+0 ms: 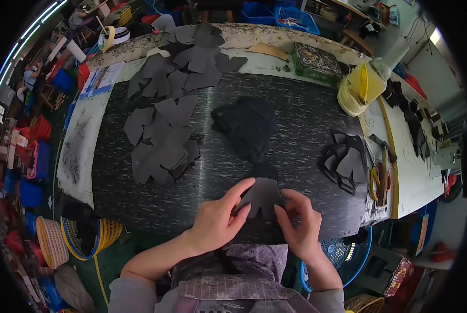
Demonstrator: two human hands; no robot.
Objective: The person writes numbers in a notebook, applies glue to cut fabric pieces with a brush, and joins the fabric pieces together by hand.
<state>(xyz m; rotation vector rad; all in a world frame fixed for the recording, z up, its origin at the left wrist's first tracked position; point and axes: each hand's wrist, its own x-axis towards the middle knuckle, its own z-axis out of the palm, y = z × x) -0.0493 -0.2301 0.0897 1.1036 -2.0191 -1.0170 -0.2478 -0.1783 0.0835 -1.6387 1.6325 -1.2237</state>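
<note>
Near the front edge of the dark table, a dark grey cut piece (264,195) with a notch in its lower edge is held between both hands. My left hand (218,219) pinches its left side between thumb and fingers. On its right side, my right hand (300,219) grips it with the thumb in front and bent fingers behind. Just beyond the piece lies a crumpled black cloth-like heap (246,125). Many similar grey pieces (163,143) are spread in overlapping piles on the left. A smaller stack of dark pieces (348,163) lies to the right.
At the back right stand a green box (315,63) and a yellow container (352,99). Tools, including a hammer (384,147) and yellow-handled scissors (374,182), lie at the right edge. A blue basket (368,250) and yellow-rimmed baskets (108,237) stand below the table.
</note>
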